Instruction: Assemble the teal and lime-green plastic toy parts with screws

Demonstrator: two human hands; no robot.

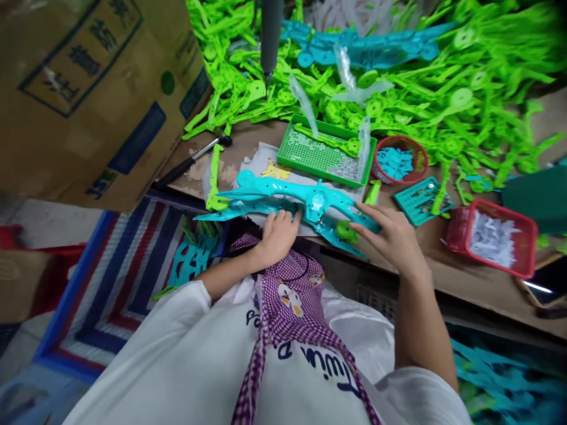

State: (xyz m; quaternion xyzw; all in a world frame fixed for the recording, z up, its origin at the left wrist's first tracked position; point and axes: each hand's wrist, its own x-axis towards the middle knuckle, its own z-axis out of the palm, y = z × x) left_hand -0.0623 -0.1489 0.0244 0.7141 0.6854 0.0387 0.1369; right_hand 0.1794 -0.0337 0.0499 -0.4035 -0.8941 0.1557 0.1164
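Observation:
Two long, curved turquoise plastic shells lie one behind the other at the table's front edge. The rear shell (283,188) has a shiny raised middle; the front shell (261,208) partly hides beneath it. My left hand (280,233) grips the front shell near its middle, with fingers curled over it. At the right end of the rear shell, my right hand (390,236) holds on with fingers spaced along it. Lime-green plastic arms show close by, one upright piece (214,180) at the left and a rounded piece (346,231) under the right end.
Heaped lime-green parts (460,97) cover the back. A hanging dark screwdriver (271,41) points down. Nearby are a green tray (325,173), a round red basket (401,141), a teal tray (411,203), a red bin (529,254), a hammer (190,160) and a carton (110,94).

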